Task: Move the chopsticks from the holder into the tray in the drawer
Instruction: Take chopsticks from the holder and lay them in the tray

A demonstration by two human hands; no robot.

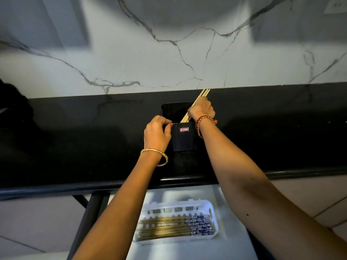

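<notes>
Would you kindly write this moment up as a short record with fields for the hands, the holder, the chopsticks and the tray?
left hand: grips the holder's left top edge
right hand: grips a bundle of pale chopsticks, leaning right, lower ends in the holder
holder: black, upright on the dark counter, small sticker on its front
tray: white, slotted, in the open drawer below the counter
tray contents: chopsticks lying flat, blue patterned ends to the right

Black holder, front face: one small white sticker, red border, red and blue marks inside; print too small and blurred to read. No other text, brand, number or sign legible anywhere in view.
</notes>
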